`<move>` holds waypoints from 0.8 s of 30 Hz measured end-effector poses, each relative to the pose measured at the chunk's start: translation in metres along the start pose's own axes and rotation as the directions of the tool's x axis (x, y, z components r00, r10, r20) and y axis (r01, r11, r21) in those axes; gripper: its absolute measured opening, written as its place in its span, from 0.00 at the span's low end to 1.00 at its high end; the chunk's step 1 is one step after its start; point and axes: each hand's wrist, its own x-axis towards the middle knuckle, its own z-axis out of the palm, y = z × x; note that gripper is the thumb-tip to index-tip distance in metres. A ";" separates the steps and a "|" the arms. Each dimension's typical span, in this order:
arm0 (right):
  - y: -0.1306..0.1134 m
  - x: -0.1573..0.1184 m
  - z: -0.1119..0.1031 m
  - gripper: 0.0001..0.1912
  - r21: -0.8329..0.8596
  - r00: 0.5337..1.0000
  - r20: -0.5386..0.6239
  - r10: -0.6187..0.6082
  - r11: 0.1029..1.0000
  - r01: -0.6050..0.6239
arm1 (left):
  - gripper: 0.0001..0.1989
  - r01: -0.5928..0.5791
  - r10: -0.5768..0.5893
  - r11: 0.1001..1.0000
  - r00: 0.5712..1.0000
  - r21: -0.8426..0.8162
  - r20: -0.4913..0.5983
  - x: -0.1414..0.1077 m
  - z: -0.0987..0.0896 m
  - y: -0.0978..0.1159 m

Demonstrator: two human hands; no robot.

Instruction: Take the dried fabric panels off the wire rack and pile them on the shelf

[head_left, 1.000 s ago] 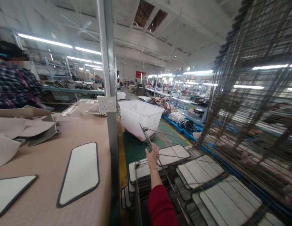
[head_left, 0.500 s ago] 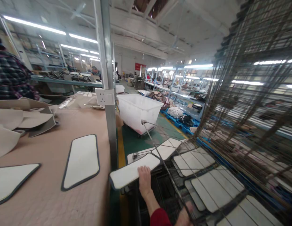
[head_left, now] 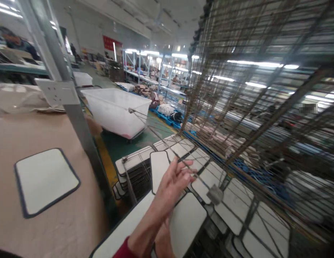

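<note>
My left hand [head_left: 176,181], in a red sleeve, reaches across the middle of a wire rack tier. Its fingers are stretched out and apart, over a thin metal rod [head_left: 153,132], and I cannot tell if they touch it. Below that forearm, my right hand [head_left: 164,240] lies against the left edge of a cream panel with dark edging [head_left: 189,222]. Its fingers are hidden, so its grip cannot be made out. A long cream panel [head_left: 126,222] slants under my left forearm. A narrow one [head_left: 158,166] lies just beyond my left hand.
More edged panels [head_left: 234,200] lie in rows on the rack, some stacked at its left. Raised wire tiers [head_left: 250,71] stand at right. One panel [head_left: 47,181] lies on the brown-covered table [head_left: 83,215]. A metal post [head_left: 75,118] and white wheeled bin [head_left: 115,107] stand beyond.
My view has swung right. The left hand has left the panel it was touching at the rack's left side and now extends over the tier. The right hand has come beneath the left forearm.
</note>
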 end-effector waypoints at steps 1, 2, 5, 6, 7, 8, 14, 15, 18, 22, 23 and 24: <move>-0.003 -0.008 -0.010 0.18 -0.016 0.998 -0.067 0.005 1.000 -0.006 | 0.32 -0.004 0.003 1.000 0.999 0.013 0.043 0.004 0.007 0.004; -0.004 -0.013 -0.021 0.18 -0.029 0.991 -0.136 0.003 1.000 -0.007 | 0.32 -0.003 0.001 1.000 0.997 0.030 0.078 0.007 0.014 0.008; 0.001 -0.015 -0.054 0.16 -0.065 0.960 -0.279 -0.027 0.998 0.010 | 0.32 -0.012 0.001 0.998 0.986 0.063 0.168 0.014 0.031 0.013; 0.005 -0.012 -0.064 0.15 -0.080 0.953 -0.299 -0.043 0.997 0.020 | 0.32 -0.028 0.015 0.997 0.982 0.068 0.187 0.016 0.037 0.013; 0.011 -0.007 -0.073 0.15 -0.097 0.952 -0.300 -0.064 0.995 0.036 | 0.32 -0.052 0.035 0.995 0.980 0.082 0.197 0.020 0.041 0.013; 0.017 -0.003 -0.081 0.16 -0.113 0.951 -0.296 -0.086 0.992 0.055 | 0.32 -0.081 0.058 0.991 0.978 0.107 0.199 0.025 0.046 0.013; 0.058 0.021 -0.100 0.19 -0.107 0.942 -0.296 -0.158 0.985 0.132 | 0.32 -0.289 0.219 0.912 0.943 0.292 0.249 0.080 0.092 0.016; 0.063 0.022 -0.102 0.19 -0.095 0.936 -0.315 -0.156 0.987 0.132 | 0.31 -0.345 0.263 0.888 0.923 0.304 0.280 0.087 0.102 0.017; 0.076 0.024 -0.110 0.20 -0.058 0.906 -0.399 -0.142 0.990 0.130 | 0.26 -0.442 0.311 0.827 0.875 0.348 0.372 0.090 0.119 0.021; 0.087 0.023 -0.131 0.17 0.001 0.931 -0.349 -0.106 0.994 0.114 | 0.26 -0.324 0.159 0.782 0.930 0.532 0.333 0.065 0.100 0.019; 0.091 0.022 -0.137 0.16 0.018 0.944 -0.312 -0.104 0.993 0.115 | 0.27 -0.272 0.101 0.764 0.946 0.585 0.307 0.057 0.089 0.017; 0.095 0.022 -0.143 0.15 0.036 0.955 -0.277 -0.104 0.992 0.119 | 0.27 -0.210 0.038 0.745 0.961 0.634 0.274 0.050 0.076 0.015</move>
